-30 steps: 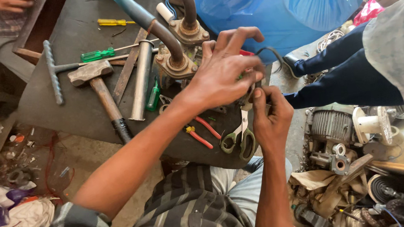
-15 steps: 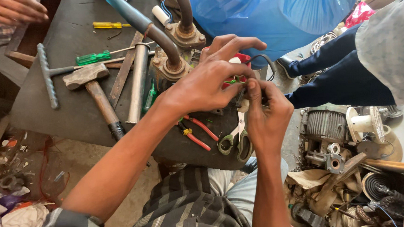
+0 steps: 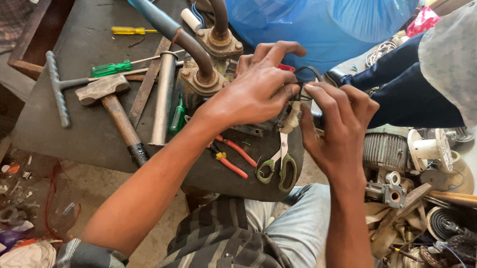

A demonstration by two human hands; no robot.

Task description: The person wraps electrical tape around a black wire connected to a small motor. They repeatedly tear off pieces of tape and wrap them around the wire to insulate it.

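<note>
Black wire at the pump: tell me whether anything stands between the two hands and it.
Nothing visible does. The left hand and the right hand already meet at the thin black wire, fingertips pinching it beside the rusty metal pump. The green-handled scissors lie below on the dark table, clear of the grip.

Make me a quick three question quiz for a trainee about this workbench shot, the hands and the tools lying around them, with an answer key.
1. True or false: the hammer lies on the dark table, apart from both hands.
2. Which tool lies just below the left hand? A) yellow screwdriver B) green-handled scissors C) hammer
3. Fill in: the fingertips of the right hand meet the left hand's at a thin black ____ beside the pump.

Key
1. True.
2. B: the scissors lie at the table edge under the hands; the yellow screwdriver is far off, up the table.
3. Wire.
</note>
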